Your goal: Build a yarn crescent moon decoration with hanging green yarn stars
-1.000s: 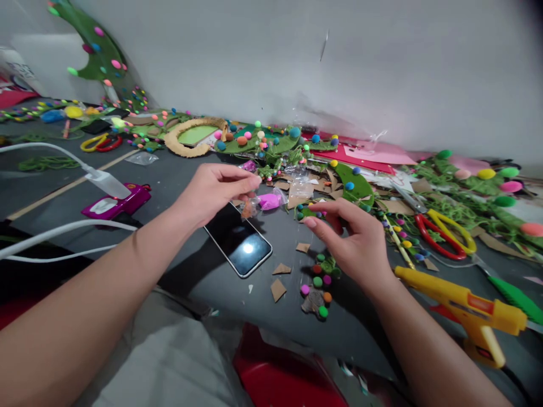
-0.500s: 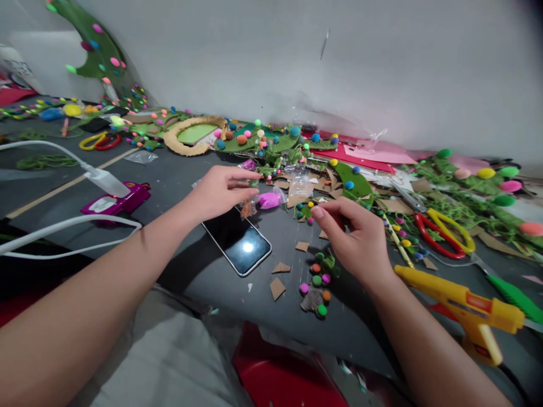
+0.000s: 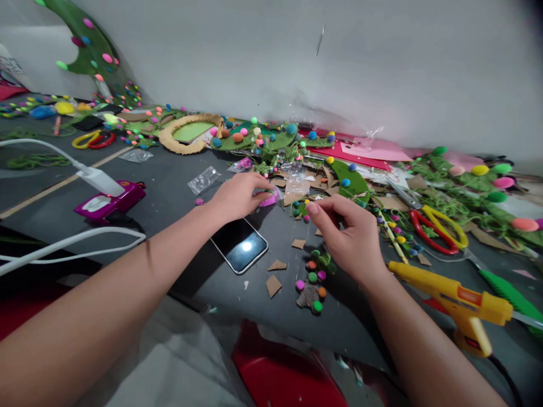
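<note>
My left hand (image 3: 238,195) sits just left of centre frame with its fingers curled down onto a small clear plastic packet (image 3: 270,197) that has something bright pink inside; the fingertips look pinched on the crinkly film, probably to steady it against the table, though I cannot tell how firmly they grip. My right hand (image 3: 350,234), right of centre, has thumb and forefinger drawn together in a narrow pinch near a tiny purple pompom (image 3: 306,218); whether the fingertips actually hold anything is hidden by the hand itself. Both hands hover close over the dark grey table (image 3: 178,186), well placed for fine fingertip work with such small soft pieces. Below the left hand lies a phone (image 3: 240,245), glossy and flat, its screen reflecting a light. Under the right hand a little cluster of fuzzy pompoms (image 3: 313,281) in green, pink and orange sits beside brown cardboard scraps (image 3: 274,284) with jagged cut edges. At lower right a yellow glue gun (image 3: 460,299) rests on its side, hard plastic, nozzle pointing toward my wrist. Farther right are scissors (image 3: 439,227) with red and yellow loops, and across the upper middle green felt shapes (image 3: 263,138) dotted with pompoms crowd the wall.
</note>
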### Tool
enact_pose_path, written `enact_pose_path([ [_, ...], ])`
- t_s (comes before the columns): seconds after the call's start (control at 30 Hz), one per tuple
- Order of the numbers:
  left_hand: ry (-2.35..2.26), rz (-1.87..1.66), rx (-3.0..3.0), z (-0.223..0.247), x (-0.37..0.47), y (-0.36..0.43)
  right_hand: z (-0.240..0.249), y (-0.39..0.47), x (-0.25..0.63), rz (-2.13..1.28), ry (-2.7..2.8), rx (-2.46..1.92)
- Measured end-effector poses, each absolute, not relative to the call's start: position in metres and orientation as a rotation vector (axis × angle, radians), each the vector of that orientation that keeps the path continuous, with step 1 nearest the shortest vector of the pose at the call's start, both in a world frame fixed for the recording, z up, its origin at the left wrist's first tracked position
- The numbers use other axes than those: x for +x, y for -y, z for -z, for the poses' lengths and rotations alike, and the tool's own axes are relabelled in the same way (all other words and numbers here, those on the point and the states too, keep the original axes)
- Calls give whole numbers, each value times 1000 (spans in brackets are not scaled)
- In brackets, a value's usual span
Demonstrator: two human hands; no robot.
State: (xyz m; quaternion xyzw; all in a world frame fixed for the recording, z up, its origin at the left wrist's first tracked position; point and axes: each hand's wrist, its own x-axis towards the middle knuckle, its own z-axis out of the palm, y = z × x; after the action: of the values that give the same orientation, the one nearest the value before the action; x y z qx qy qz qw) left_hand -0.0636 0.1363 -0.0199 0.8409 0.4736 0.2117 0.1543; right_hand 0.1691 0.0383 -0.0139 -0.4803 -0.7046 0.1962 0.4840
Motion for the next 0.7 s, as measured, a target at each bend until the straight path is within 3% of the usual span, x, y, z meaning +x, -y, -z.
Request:
enact_pose_path([
  [0.1,-1337,-562,2465,17,-64,-131,12,-39,170,-558,1658,-1174],
  [0.3,-1211,-967,2458,1,-54,-94,6,-47,173,-1409,1100,-1088],
  [0.43,-994,-1087,2380,-2,-35,-62,2,-47,170,-1719,762,-904],
  [0.6,-941,-1169,2423,-5,-27,-45,-2,-46,169,-1646,694,-836],
  [0.7,-994,-908,2459,-6,-35,-48,-1,-50,173,-1479,723,-856],
])
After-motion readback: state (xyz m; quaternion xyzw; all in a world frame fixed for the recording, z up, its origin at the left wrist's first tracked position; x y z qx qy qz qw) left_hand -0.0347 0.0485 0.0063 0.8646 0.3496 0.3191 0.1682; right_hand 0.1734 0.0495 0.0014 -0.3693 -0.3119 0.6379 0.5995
